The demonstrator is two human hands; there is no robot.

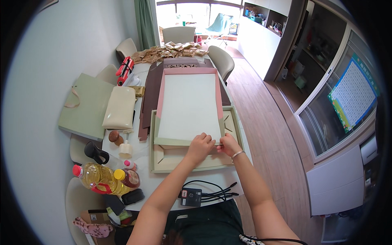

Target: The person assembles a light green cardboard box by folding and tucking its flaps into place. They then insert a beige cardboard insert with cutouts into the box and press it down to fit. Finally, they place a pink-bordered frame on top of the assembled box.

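Note:
A shallow cardboard box lid (pixel 190 106) with a white inside lies lengthwise on the table. Its far walls are pink and its near walls pale green. Under its near half is a larger pale green tray (pixel 174 157) with a cream inside. My left hand (pixel 201 148) grips the lid's near wall, fingers curled over the edge. Just right of it, at the near right corner, my right hand (pixel 229 145) pinches the same lid. The fingertips of both hands are partly hidden behind the green wall.
Brown flat cardboard (pixel 152 87) lies beneath and behind the lid. Many small packets (pixel 171 51) cover the far table end. At left stand a green gift bag (pixel 86 107), an oil bottle (pixel 98 176) and a yellow-capped jar (pixel 130 178). A black cabled box (pixel 191 197) lies near me.

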